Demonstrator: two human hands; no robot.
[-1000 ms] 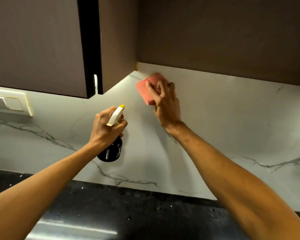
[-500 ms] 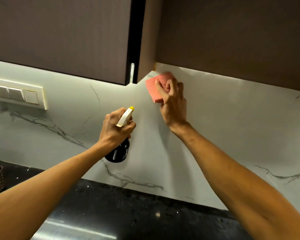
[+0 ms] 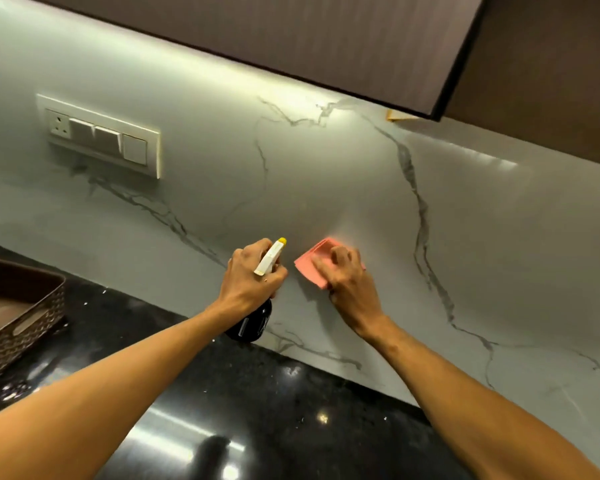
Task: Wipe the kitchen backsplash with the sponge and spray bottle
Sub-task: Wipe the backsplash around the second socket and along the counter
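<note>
one sponge (image 3: pixel 309 271), one spray bottle (image 3: pixel 253 323), one basket (image 3: pixel 25 325)

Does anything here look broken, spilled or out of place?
Nothing looks broken; the dark lines in the backsplash seem marble veining. Small oddities: white specks scattered on the black countertop beside the basket, and a yellowish scrap stuck under the cabinet corner.

A white switch plate (image 3: pixel 99 136) sits far left, with a socket at its left end and what look like three rockers beside it. Dark brown cabinets (image 3: pixel 326 39) hang above, a small yellow tab (image 3: pixel 395 116) under their right part. On the black speckled bench (image 3: pixel 291 410), near left, stands a brown patterned basket (image 3: pixel 25 327).
</note>
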